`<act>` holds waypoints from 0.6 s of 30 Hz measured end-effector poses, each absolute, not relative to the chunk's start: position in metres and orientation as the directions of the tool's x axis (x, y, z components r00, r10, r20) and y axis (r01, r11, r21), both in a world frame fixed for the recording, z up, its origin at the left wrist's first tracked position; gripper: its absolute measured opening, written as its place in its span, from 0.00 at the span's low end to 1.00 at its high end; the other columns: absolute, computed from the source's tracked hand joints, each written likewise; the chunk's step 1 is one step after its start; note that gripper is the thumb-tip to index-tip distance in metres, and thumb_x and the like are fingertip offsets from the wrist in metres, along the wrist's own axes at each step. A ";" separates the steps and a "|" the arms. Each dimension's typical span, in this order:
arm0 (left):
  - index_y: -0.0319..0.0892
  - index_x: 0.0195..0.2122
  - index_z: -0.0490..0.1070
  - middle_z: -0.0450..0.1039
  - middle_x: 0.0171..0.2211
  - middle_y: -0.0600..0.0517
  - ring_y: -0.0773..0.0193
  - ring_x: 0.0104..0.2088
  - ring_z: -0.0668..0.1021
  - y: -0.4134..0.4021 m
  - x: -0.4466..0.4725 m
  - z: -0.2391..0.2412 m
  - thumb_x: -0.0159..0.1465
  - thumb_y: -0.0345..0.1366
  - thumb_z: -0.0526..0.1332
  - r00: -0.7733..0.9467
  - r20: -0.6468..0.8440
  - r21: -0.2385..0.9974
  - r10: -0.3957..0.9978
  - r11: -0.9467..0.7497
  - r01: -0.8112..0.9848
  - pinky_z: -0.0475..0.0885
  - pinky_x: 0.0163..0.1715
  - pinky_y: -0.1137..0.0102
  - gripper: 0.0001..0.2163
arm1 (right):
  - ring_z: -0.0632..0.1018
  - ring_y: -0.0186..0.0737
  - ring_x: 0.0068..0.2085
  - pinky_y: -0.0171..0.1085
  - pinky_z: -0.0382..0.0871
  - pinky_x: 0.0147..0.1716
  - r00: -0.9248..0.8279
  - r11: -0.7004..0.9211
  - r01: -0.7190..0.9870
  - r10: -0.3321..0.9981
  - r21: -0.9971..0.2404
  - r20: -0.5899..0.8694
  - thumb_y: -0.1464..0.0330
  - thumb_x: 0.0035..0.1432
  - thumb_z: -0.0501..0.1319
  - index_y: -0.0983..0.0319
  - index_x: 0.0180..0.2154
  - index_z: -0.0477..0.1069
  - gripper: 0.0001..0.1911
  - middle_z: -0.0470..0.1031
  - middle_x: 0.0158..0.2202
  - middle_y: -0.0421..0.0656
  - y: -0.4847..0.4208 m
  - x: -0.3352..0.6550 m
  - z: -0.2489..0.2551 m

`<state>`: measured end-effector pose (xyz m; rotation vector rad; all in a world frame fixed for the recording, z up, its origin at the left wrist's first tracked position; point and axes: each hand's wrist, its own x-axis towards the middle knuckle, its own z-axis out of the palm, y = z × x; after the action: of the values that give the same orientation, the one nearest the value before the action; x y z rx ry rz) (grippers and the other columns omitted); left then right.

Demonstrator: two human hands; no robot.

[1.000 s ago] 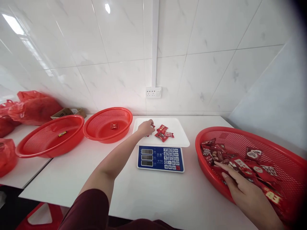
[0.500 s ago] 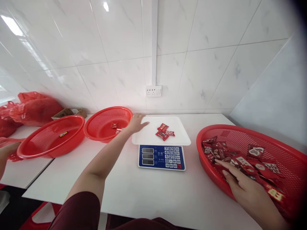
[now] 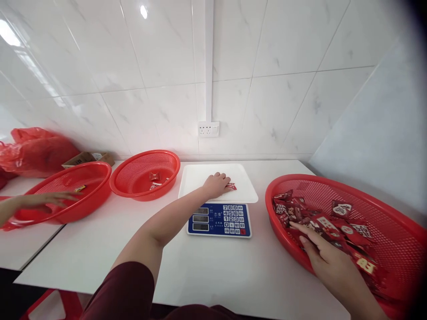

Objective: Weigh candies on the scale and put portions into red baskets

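At 2 o'clock, the right hand (image 3: 333, 262) rests among the packets (image 3: 342, 209) in the big basket (image 3: 320, 177), loosely spread, thumb and index finger apart with nothing visible between them. These packets should be light, with thin, slippery wrapping; their contents might crack if squeezed. A pinch across the middle, or by a flat end, should hold one best. They are red, some darker, glossy and crumpled, with pale or gold print.

At 12 o'clock, past the keys of the scale (image 3: 218, 220), the left hand (image 3: 216, 184) bends over the white tray (image 3: 193, 186), fingers curled down. One red packet with white marks (image 3: 231, 187) pokes out at its 3 o'clock side; whether the fingers grip it cannot be told. Farther off, at 11 o'clock, the small basket (image 3: 145, 155) holds a few similar packets.
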<state>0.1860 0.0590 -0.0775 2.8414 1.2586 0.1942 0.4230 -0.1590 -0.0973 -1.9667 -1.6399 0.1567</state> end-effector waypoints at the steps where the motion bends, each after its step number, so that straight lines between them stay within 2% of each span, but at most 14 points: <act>1: 0.45 0.43 0.66 0.68 0.46 0.45 0.53 0.49 0.69 0.060 0.185 -0.077 0.64 0.48 0.50 0.655 0.104 0.076 0.749 -0.663 0.745 0.68 0.41 0.63 0.15 | 0.76 0.48 0.49 0.42 0.75 0.40 0.239 -0.081 0.868 0.933 -0.490 0.268 0.60 0.60 0.47 0.54 0.48 0.72 0.21 0.75 0.49 0.40 -0.159 0.423 -0.097; 4: 0.46 0.44 0.65 0.70 0.44 0.47 0.56 0.43 0.73 0.061 0.179 -0.074 0.65 0.47 0.48 0.612 0.122 0.077 0.781 -0.622 0.779 0.69 0.35 0.66 0.14 | 0.75 0.48 0.49 0.42 0.75 0.40 0.238 -0.080 0.869 0.933 -0.489 0.270 0.59 0.60 0.47 0.54 0.48 0.72 0.21 0.75 0.49 0.40 -0.159 0.425 -0.098; 8: 0.46 0.43 0.63 0.71 0.43 0.47 0.56 0.42 0.74 0.067 0.154 -0.058 0.66 0.46 0.48 0.530 0.190 0.069 0.826 -0.550 0.832 0.67 0.34 0.67 0.13 | 0.75 0.48 0.50 0.43 0.75 0.40 0.251 -0.100 0.866 0.934 -0.489 0.254 0.58 0.60 0.47 0.53 0.49 0.71 0.21 0.75 0.49 0.40 -0.160 0.426 -0.101; 10: 0.45 0.43 0.63 0.71 0.43 0.46 0.55 0.42 0.74 0.073 0.131 -0.046 0.66 0.47 0.47 0.439 0.248 0.072 0.864 -0.468 0.881 0.66 0.34 0.67 0.13 | 0.75 0.48 0.50 0.43 0.75 0.41 0.252 -0.106 0.861 0.938 -0.497 0.237 0.58 0.60 0.46 0.53 0.50 0.70 0.22 0.75 0.50 0.40 -0.161 0.427 -0.101; 14: 0.45 0.42 0.64 0.72 0.41 0.46 0.55 0.40 0.75 0.086 0.068 -0.026 0.65 0.50 0.47 0.150 0.351 0.129 0.924 -0.207 0.970 0.66 0.32 0.68 0.16 | 0.75 0.50 0.49 0.45 0.74 0.41 0.249 -0.104 0.857 0.941 -0.505 0.230 0.57 0.60 0.46 0.53 0.50 0.70 0.22 0.75 0.49 0.40 -0.160 0.429 -0.103; 16: 0.45 0.45 0.64 0.72 0.42 0.45 0.54 0.42 0.75 0.087 0.039 -0.023 0.65 0.50 0.48 0.057 0.324 0.163 0.944 -0.115 0.980 0.67 0.34 0.66 0.16 | 0.76 0.50 0.48 0.46 0.74 0.40 0.252 -0.099 0.856 0.937 -0.508 0.242 0.57 0.59 0.46 0.53 0.50 0.70 0.22 0.75 0.49 0.41 -0.158 0.430 -0.104; 18: 0.44 0.49 0.63 0.72 0.45 0.43 0.51 0.47 0.72 0.082 0.017 -0.027 0.63 0.48 0.51 0.016 0.305 0.164 0.952 -0.069 0.984 0.66 0.42 0.62 0.18 | 0.77 0.52 0.46 0.47 0.74 0.39 0.265 -0.108 0.851 0.933 -0.513 0.243 0.58 0.59 0.47 0.52 0.49 0.71 0.22 0.76 0.47 0.41 -0.158 0.429 -0.105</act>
<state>0.0174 0.0824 -0.0269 2.3031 2.2050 0.5499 0.4295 -0.1576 -0.1052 -1.9780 -1.6071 0.1891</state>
